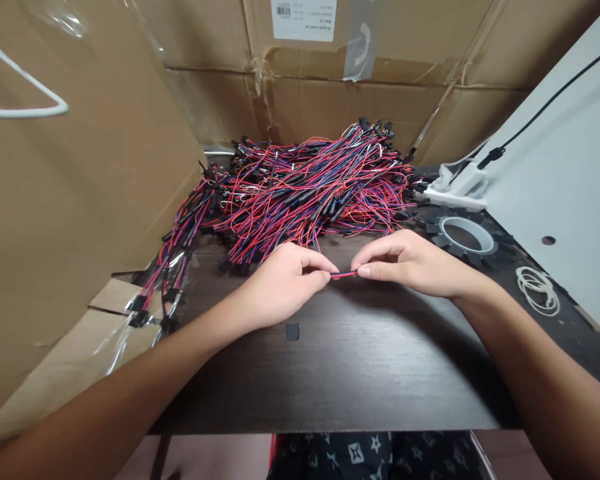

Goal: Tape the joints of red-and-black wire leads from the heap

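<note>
A short stretch of red and blue wires (344, 274) spans the gap between my two hands above the dark table (370, 373). My left hand (293, 277) is closed, its thumb and fingers pinching one end of that stretch. Thumb and fingertips of my right hand (405, 263) pinch the other end. Just behind my hands lies a large pile of red and blue wires (310, 187) with black sleeves and connectors. A small black square of tape (293, 332) lies in front of my left hand. My palms hide whatever wire runs behind the fingers.
On the right are a grey tape roll (466, 235) with black pieces around it, coiled rubber bands (537, 291) and a white power strip (455, 197). More wires (173, 260) hang over the left side. Cardboard (80, 187) walls the left and back; a white panel (565, 167) the right.
</note>
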A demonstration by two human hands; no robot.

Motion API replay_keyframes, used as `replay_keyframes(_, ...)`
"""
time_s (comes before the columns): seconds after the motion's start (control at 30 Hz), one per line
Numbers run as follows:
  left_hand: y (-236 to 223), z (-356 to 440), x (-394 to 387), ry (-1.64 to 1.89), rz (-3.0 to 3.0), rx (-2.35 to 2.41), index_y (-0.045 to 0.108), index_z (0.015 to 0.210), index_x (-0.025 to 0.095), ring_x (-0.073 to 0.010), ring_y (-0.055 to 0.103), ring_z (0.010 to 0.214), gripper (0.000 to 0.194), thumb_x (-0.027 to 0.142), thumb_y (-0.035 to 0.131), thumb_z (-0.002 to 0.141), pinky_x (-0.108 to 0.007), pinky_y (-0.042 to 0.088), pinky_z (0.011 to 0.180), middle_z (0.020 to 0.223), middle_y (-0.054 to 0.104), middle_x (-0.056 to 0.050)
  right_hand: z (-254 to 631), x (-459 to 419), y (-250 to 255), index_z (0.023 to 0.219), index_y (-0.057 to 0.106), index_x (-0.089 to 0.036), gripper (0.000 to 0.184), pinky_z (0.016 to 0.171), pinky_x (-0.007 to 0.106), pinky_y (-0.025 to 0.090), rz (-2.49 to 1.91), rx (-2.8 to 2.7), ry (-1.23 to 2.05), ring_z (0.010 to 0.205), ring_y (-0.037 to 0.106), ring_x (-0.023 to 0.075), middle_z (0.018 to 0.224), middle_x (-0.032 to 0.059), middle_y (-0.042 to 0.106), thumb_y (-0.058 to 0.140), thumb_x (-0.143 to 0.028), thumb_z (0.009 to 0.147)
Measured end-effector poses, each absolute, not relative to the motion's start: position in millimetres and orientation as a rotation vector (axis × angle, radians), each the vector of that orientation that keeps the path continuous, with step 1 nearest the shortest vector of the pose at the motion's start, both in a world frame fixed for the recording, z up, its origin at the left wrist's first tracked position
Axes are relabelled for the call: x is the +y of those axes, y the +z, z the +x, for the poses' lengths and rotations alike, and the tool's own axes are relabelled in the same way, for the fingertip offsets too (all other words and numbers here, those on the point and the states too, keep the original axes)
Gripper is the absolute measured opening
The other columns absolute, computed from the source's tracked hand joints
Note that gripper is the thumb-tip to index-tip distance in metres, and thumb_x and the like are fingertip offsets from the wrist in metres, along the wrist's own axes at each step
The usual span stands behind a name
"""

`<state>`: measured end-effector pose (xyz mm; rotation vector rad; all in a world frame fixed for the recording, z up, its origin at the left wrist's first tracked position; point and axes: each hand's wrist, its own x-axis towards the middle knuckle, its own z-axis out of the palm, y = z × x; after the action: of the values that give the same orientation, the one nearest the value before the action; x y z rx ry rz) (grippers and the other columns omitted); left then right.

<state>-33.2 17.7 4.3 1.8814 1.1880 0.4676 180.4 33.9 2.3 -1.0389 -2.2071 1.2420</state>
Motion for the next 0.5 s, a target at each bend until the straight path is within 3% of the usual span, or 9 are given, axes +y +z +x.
replay_keyframes(0.17, 1.9, -31.9, 17.2, 0.452, 1.967, 1.209, 0.075, 0.084, 0.013, -0.0137, 0.06, 0.067, 0.023, 0.013, 0.052, 0.08, -0.024, 0.043, 0.063, 0.076, 0.071, -0.003, 175.5, 31.0, 0.2, 0.076, 0.069, -0.011, 0.019, 0.052, 0.021, 0.038, -1.092, -2.259, 1.239, 0.054, 0.051, 0.0099, 0.061, 0.0013, 0.063, 0.054, -0.021, 0.081)
replay_keyframes(0.37, 1.5, -31.4, 17.3, 0.449, 1.97, 1.249, 0.075, 0.085, 0.012, -0.0148, 0.062, 0.069, 0.024, 0.009, 0.052, 0.079, -0.024, 0.045, 0.064, 0.076, 0.071, -0.004, 169.6, 28.2, -1.3, 0.078, 0.068, -0.012, 0.015, 0.059, 0.022, 0.043, -1.163, -2.22, 1.21, 0.062, 0.057, 0.0122, 0.068, 0.0027, 0.067, 0.053, -0.016, 0.077)
replay_keyframes(0.5, 1.4, -30.4, 16.1, 0.459, 1.971, 1.252, 0.074, 0.083, 0.013, -0.0151, 0.063, 0.07, 0.023, 0.01, 0.052, 0.079, -0.025, 0.046, 0.066, 0.077, 0.072, -0.004, 166.8, 26.9, -3.2, 0.078, 0.067, -0.012, 0.015, 0.055, 0.021, 0.041, -1.159, -2.211, 1.206, 0.057, 0.052, 0.0111, 0.062, 0.0011, 0.062, 0.053, -0.018, 0.077)
